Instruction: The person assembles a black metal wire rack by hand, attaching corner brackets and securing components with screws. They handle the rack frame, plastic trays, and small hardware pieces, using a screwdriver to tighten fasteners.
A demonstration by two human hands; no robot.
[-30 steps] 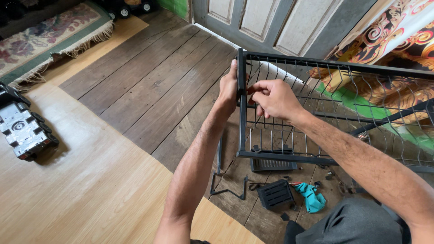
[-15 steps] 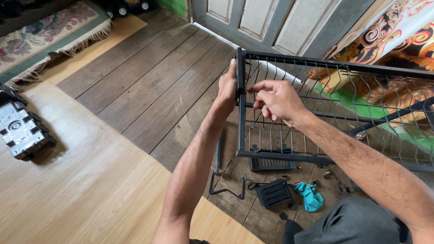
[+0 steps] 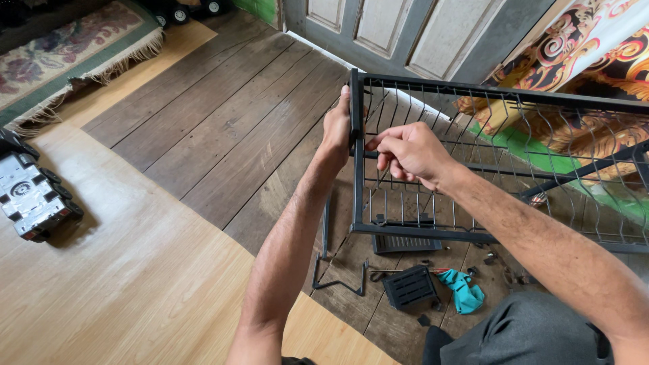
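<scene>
A black metal wire rack point(image 3: 487, 236) stands tilted over the wooden floor in front of me. My left hand point(image 3: 337, 128) grips the rack's upright corner post near its top. My right hand point(image 3: 407, 153) is just inside the frame, fingers curled and pinched against the post beside my left hand; whether it holds a small part is hidden. Under the rack lie two black slatted plastic pieces point(image 3: 410, 288), a bent black metal bracket point(image 3: 338, 277), a teal cloth or glove point(image 3: 464, 291) and several small loose fasteners point(image 3: 488, 257).
A grey toy truck point(image 3: 30, 195) sits on the light laminate floor at the left. A fringed patterned rug point(image 3: 74, 47) lies at the far left. A panelled door point(image 3: 405, 34) and a bright patterned cloth point(image 3: 588, 61) are behind the rack. My knee point(image 3: 527, 334) is at bottom right.
My right hand has slid slightly down and left along the corner post. The left hand keeps its grip on the post, and the rack has barely shifted.
</scene>
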